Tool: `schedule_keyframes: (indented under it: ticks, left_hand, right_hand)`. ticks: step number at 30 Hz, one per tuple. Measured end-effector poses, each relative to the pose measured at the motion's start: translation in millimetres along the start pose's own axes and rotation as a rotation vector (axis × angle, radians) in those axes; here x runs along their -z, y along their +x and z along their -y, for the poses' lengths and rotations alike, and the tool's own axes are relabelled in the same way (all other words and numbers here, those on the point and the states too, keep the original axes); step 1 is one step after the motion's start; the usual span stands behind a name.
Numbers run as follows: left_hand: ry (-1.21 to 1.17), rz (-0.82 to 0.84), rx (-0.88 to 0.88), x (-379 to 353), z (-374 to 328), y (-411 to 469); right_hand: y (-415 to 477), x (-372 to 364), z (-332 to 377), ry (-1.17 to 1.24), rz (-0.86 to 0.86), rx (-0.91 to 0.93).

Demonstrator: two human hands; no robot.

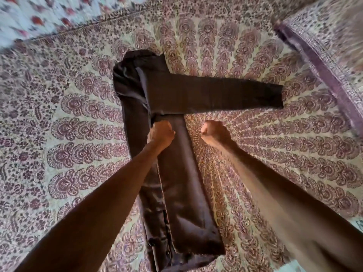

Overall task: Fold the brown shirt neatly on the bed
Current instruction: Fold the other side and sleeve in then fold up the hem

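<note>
head view: left hand (161,132) pinches brown shirt (182,173); right hand (213,131) fisted beside.

Soft, dim daylight from the right; edges bend and blur, centre sharper.

No text, label, brand, number or sign can be read: the brown shirt (182,183) shows none, and the bedspread (78,134) carries only a printed floral pattern without letters
</note>
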State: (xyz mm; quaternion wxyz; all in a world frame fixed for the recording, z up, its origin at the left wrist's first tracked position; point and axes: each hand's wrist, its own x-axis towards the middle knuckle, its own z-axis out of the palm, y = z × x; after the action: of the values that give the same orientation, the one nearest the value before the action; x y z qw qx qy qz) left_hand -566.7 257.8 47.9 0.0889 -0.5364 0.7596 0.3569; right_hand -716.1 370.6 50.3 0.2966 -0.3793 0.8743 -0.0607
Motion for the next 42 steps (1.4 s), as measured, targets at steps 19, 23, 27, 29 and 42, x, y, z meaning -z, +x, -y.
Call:
schedule_keyframes:
  ticks: [19, 23, 27, 29, 42]
  left_hand:
    - [-1.125, 0.014, 0.623, -9, -25, 73]
    - [-1.284, 0.008, 0.602, 3, -29, 62]
    - [-1.254, -0.16, 0.61, 22, -18, 66]
    - [-0.871, -0.203, 0.56, 32, -8, 65]
    - [-1.137, -0.068, 0.595, -21, 14, 39]
  right_hand:
    - [88, 10, -62, -0.456, -0.344, 0.126]
    - [32, -5, -37, -0.35, -0.264, 0.205]
    - [-29, -23, -12, -0.231, -0.159, 0.312]
    - [-46, -29, -3, -0.106, -0.076, 0.307]
    - [16, -18, -67, -0.416, 0.062, 0.076]
